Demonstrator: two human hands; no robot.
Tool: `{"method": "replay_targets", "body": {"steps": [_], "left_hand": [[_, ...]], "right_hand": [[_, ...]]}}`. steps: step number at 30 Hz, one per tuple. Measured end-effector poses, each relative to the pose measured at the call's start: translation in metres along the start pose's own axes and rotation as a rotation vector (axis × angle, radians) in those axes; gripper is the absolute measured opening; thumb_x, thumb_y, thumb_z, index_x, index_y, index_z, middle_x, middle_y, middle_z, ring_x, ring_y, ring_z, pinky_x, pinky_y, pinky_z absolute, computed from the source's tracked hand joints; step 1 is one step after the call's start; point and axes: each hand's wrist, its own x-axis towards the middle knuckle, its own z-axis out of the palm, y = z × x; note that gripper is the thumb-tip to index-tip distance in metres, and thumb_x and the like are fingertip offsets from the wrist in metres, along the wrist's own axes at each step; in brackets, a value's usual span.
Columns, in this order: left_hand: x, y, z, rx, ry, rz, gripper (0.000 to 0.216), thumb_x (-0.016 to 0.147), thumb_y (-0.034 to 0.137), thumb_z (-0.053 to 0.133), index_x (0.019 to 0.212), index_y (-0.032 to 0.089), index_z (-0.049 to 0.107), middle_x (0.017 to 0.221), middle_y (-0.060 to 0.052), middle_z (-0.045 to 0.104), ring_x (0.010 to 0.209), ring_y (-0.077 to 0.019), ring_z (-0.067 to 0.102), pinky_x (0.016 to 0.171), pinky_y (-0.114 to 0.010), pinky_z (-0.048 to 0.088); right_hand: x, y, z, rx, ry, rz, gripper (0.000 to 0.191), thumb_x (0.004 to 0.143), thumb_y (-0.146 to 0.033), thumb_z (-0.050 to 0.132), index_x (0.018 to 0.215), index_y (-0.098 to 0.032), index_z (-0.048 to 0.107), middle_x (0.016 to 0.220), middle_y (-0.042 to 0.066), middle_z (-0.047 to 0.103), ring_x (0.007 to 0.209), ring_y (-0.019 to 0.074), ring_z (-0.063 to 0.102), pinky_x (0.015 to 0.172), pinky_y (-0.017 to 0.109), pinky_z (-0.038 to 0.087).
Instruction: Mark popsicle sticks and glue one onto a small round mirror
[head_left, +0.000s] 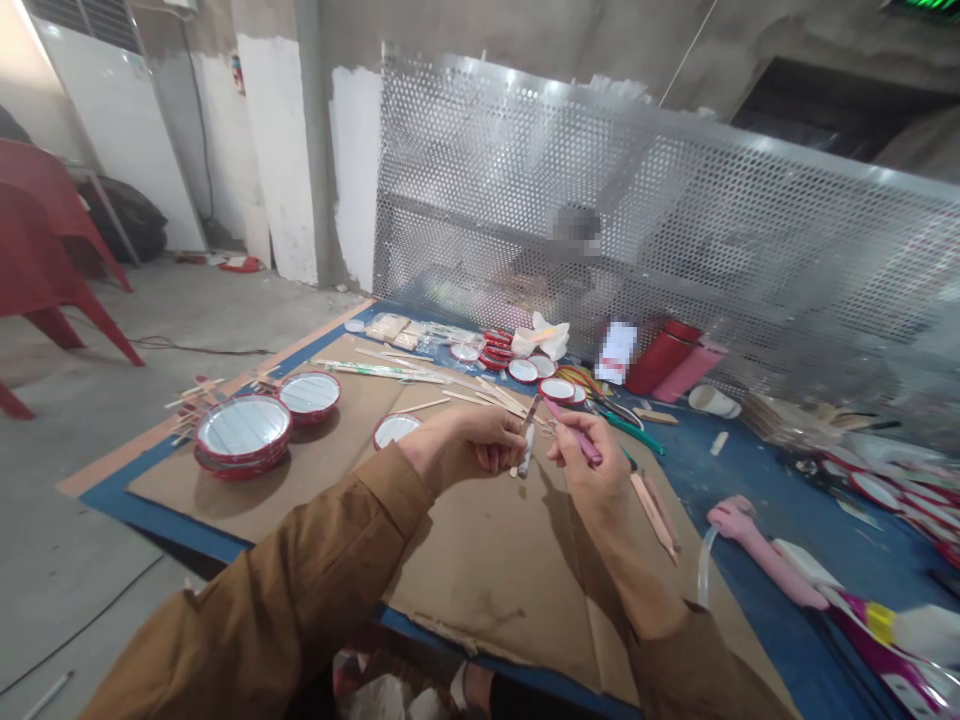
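Pink tool (586, 447) sits gripped in the right hand (594, 468); the left hand (480, 440), seemingly for steadiness, pinches a strip (532, 410).

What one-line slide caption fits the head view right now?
Over brown cardboard, the left hand pinches slender pieces while the right hand holds a pink object.

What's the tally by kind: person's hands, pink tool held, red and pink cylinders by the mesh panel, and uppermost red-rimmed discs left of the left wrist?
Left hand and right hand: 2
Pink tool in the right hand: 1
Red cylinder and pink cylinder: 2
Uppermost red-rimmed discs: 3
Total: 8
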Motion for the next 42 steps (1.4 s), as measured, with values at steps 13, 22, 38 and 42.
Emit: {"method": "replay_targets", "body": {"steps": [13, 22, 38, 42], "left_hand": [[-0.0002, 0.0013, 0.0001, 0.011, -0.012, -0.011, 0.018, 0.093, 0.028, 0.050, 0.093, 0.013, 0.060, 0.069, -0.001, 0.064, 0.053, -0.0108, 0.061, 0.052, -0.021, 0.051], [-0.0003, 0.0019, 0.0013, 0.001, -0.006, -0.020, 0.016, 0.089, 0.028, 0.053, 0.089, 0.014, 0.060, 0.068, -0.001, 0.064, 0.053, -0.0109, 0.062, 0.053, -0.022, 0.052], [0.0019, -0.0016, -0.0002, -0.001, -0.003, -0.003, 0.021, 0.091, 0.032, 0.054, 0.088, 0.013, 0.061, 0.069, -0.002, 0.065, 0.053, -0.0116, 0.062, 0.053, -0.022, 0.052], [0.0020, -0.0018, -0.0009, -0.015, -0.018, 0.010, 0.022, 0.089, 0.034, 0.057, 0.087, 0.013, 0.061, 0.070, -0.003, 0.065, 0.052, -0.0122, 0.062, 0.052, -0.023, 0.052]], "right_hand": [[-0.0001, -0.0033, 0.0004, 0.019, -0.011, 0.002, 0.020, 0.090, -0.039, 0.057, 0.099, -0.021, 0.062, 0.075, 0.000, 0.064, 0.060, 0.0146, 0.060, 0.062, 0.028, 0.049], [0.0006, -0.0078, 0.0010, -0.013, -0.063, -0.017, 0.020, 0.091, -0.040, 0.055, 0.098, -0.022, 0.062, 0.070, -0.001, 0.064, 0.061, 0.0165, 0.062, 0.061, 0.030, 0.050], [-0.0002, -0.0088, -0.0011, -0.048, -0.020, 0.010, 0.018, 0.089, -0.038, 0.056, 0.093, -0.022, 0.063, 0.068, -0.001, 0.062, 0.061, 0.0160, 0.059, 0.063, 0.029, 0.047], [-0.0005, -0.0091, -0.0006, -0.002, -0.001, 0.015, 0.018, 0.089, -0.037, 0.055, 0.094, -0.021, 0.062, 0.074, -0.001, 0.063, 0.060, 0.0147, 0.059, 0.062, 0.028, 0.047]]}}
